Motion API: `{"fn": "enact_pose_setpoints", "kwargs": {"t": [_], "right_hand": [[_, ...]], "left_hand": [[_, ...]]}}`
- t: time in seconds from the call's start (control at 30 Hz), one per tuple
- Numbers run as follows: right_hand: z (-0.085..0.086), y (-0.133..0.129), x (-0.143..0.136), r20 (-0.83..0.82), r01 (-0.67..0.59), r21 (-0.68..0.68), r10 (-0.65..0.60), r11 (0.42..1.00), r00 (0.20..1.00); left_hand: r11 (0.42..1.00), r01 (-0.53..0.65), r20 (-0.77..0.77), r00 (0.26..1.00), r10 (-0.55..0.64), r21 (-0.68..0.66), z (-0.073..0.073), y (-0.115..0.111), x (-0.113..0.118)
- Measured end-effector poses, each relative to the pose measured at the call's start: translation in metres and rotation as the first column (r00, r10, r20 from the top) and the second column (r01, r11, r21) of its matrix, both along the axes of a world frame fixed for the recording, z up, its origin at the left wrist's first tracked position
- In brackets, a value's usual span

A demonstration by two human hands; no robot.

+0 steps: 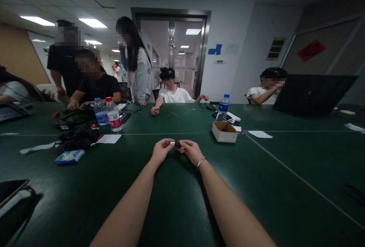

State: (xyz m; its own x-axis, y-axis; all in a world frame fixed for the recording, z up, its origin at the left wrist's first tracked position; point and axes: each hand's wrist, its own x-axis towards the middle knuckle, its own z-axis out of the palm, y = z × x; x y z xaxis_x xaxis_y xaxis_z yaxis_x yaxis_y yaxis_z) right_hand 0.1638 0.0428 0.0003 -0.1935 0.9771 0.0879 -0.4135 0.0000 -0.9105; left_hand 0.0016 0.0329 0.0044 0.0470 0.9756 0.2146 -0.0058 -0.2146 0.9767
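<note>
Straight ahead of me, just above the green table (176,186), both hands meet at a small black-and-silver object (176,144). It looks short and roughly cylindrical; its exact kind is too small to make out. My left hand (162,151) pinches the shiny silver end between thumb and fingers. At the dark end, my right hand (192,152) has its fingertips closed, and a silver bracelet (201,162) circles that wrist. The fingers partly cover the object on both sides.
An open cardboard box (224,133) stands right of my hands, with a water bottle (223,108) behind it. Two bottles, including a red-capped bottle (113,114), tangled black gear (80,136) and a blue packet (69,156) lie left. Several people sit or stand beyond; a dark monitor (310,93) is right.
</note>
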Motion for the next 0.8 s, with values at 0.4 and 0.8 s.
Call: {"fn": "enact_pose_setpoints", "kwargs": {"t": [0.4,0.8], "right_hand": [[-0.0021,0.0012,0.0006,0.062,-0.015,0.057,0.012,0.998,0.998],[-0.0007,0.0017,-0.0014,0.036,0.025,0.004,-0.025,1.0,0.999]], "left_hand": [[0.996,-0.043,0.041,0.998,0.046,-0.076,-0.0034,0.0055,-0.0007],[0.999,0.019,-0.014,1.0,-0.019,0.046,-0.0012,0.0009,-0.0017]]}}
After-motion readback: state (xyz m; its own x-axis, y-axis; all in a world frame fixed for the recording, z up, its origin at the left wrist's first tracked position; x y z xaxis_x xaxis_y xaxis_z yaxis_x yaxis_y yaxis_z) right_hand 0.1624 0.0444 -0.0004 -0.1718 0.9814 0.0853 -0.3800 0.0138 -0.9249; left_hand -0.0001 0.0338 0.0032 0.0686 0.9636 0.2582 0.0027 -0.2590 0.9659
